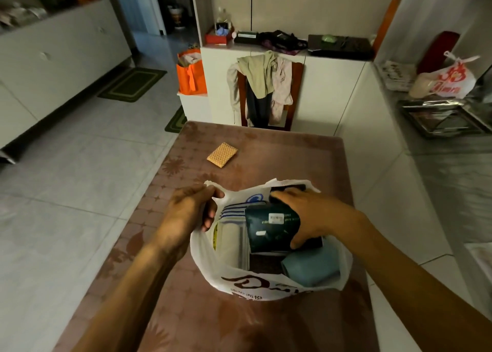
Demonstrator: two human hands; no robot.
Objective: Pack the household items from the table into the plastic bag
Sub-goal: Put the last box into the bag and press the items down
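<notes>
white plastic bag [205, 256] standing open on the near half of the bench [266, 149], mouth up, printed with dark characters on the front wall. left hand [186, 213] at the bag's left rim, grip clenched on the left handle loop, thumb and fingers curled round the plastic and pulling the mouth wide. right hand [308, 213] reaching down into the bag from the right, grip grasping a dark green packet [266, 232], fingers spread over its top edge and thumb hooked under its lower right corner. packet tilted, white label facing up, lying across the upper middle of the bag's inside. beside it, at the left, a pale flat package [230, 242] standing on edge against the bag's left wall. at the lower right inside the bag, a blue-grey pouch [311, 269] lying just below the packet, touching the right wall. between package and pouch, a dark patch of something, too dim to tell.

farther up the bench, well apart from the bag, a tan woven pad [222, 154] lying flat and alone. beyond the bench's far edge, a wooden chair [295, 96] draped with clothes. an orange bag [190, 76] on a low white stand to the left of the chair.
</notes>
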